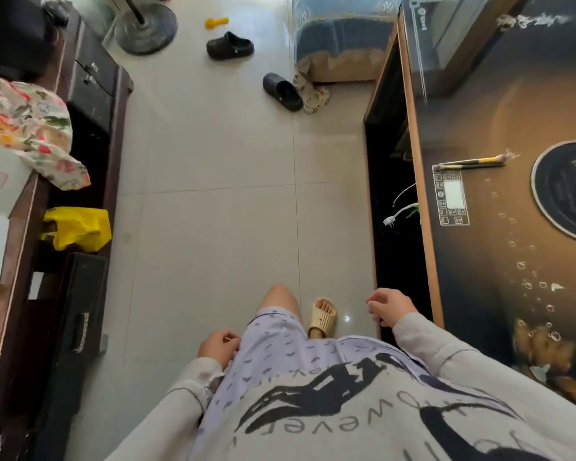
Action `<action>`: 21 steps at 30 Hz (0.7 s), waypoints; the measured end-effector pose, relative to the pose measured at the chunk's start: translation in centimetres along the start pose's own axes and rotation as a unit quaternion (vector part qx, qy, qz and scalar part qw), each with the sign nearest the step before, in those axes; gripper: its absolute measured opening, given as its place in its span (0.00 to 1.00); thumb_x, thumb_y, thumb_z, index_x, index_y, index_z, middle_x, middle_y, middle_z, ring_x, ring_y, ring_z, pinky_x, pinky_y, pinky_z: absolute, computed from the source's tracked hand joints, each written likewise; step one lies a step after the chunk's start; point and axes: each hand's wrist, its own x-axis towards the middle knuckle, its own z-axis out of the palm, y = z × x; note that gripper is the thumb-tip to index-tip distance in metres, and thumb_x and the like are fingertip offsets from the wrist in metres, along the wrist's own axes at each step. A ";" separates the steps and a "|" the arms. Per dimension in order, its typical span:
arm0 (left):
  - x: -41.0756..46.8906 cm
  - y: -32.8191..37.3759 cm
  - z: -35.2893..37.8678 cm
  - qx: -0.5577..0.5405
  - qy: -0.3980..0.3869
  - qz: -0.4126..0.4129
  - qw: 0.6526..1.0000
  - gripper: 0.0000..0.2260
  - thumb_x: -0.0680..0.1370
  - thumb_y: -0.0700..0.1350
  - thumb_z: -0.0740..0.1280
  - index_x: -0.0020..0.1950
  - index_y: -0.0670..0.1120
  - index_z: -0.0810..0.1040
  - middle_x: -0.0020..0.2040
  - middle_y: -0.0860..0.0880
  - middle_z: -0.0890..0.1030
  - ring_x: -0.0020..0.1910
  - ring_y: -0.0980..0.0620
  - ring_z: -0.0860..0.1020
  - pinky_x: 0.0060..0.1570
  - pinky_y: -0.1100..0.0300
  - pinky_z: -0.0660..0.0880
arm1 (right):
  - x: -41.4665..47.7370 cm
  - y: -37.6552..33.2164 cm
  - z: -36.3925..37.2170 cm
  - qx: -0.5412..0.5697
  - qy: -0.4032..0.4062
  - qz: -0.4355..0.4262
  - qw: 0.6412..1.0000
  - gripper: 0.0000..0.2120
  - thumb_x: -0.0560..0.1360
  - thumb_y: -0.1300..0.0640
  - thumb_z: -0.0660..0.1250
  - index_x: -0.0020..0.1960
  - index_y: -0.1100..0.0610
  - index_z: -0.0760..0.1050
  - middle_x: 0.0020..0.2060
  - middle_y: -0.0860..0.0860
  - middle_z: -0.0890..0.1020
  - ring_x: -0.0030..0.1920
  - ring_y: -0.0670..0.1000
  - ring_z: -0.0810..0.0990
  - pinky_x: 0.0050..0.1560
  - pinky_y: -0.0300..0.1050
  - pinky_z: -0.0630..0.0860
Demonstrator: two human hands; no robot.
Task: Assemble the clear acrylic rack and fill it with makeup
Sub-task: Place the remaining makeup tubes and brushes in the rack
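No acrylic rack and no makeup show in the head view. I look down at a tiled floor with my own legs, purple shorts and a beige slipper (322, 317) below me. My left hand (218, 346) hangs by my left thigh with the fingers loosely curled and nothing in it. My right hand (390, 307) hangs close to the near corner of the dark glass-topped table (499, 261), fingers curled, also holding nothing.
A dark wooden cabinet (90, 104) runs along the left with a floral cloth (27, 124), white boxes and a yellow bag (79, 227). Dark clogs (230, 45) and a fan base (145, 28) lie on the floor ahead. A blue-covered bed (340, 38) stands beyond.
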 end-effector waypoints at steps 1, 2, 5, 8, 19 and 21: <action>0.7 1.3 -0.6 -0.017 0.003 -0.001 1.000 0.15 0.75 0.35 0.61 0.30 0.48 0.72 0.33 0.44 0.76 0.33 0.47 0.72 0.41 0.61 0.67 | 0.6 -0.8 -0.6 0.004 0.001 0.002 1.000 0.10 0.75 0.66 0.60 0.53 0.65 0.77 0.40 0.57 0.77 0.30 0.46 0.73 0.30 0.37 0.69; 1.6 2.5 -1.1 -0.024 0.004 0.000 1.000 0.15 0.74 0.33 0.61 0.30 0.47 0.72 0.31 0.45 0.75 0.30 0.47 0.71 0.40 0.61 0.68 | 1.1 -1.4 -1.1 0.010 0.006 0.007 1.000 0.10 0.75 0.66 0.60 0.53 0.66 0.77 0.40 0.57 0.77 0.29 0.46 0.73 0.30 0.37 0.69; 4.3 6.6 -2.7 -0.012 -0.018 0.015 1.000 0.16 0.74 0.32 0.59 0.30 0.46 0.72 0.29 0.46 0.74 0.26 0.50 0.69 0.31 0.62 0.66 | 2.9 -3.0 -2.2 0.027 0.021 0.027 0.999 0.11 0.75 0.66 0.59 0.52 0.66 0.77 0.38 0.57 0.78 0.34 0.50 0.75 0.36 0.41 0.72; 7.4 11.3 -4.6 -0.004 -0.043 0.036 0.998 0.16 0.75 0.31 0.58 0.30 0.45 0.72 0.32 0.45 0.75 0.27 0.49 0.69 0.29 0.62 0.65 | 4.9 -4.6 -3.5 0.062 0.034 0.065 0.995 0.09 0.75 0.65 0.60 0.51 0.65 0.77 0.30 0.54 0.77 0.39 0.54 0.77 0.42 0.43 0.73; 16.3 34.2 -12.9 0.163 -0.090 0.169 0.968 0.15 0.76 0.33 0.58 0.32 0.48 0.69 0.31 0.49 0.73 0.13 0.63 0.70 0.15 0.72 0.62 | 8.5 -9.6 -5.9 0.194 0.132 0.213 0.949 0.07 0.74 0.65 0.62 0.42 0.63 0.79 0.31 0.54 0.77 0.33 0.51 0.74 0.42 0.39 0.68; 16.9 37.7 -13.0 0.194 -0.101 0.186 0.958 0.15 0.76 0.34 0.58 0.32 0.48 0.69 0.31 0.50 0.73 0.15 0.61 0.72 0.19 0.69 0.64 | 8.4 -10.2 -6.0 0.228 0.143 0.235 0.934 0.08 0.74 0.64 0.62 0.47 0.65 0.79 0.37 0.55 0.78 0.39 0.53 0.74 0.43 0.39 0.67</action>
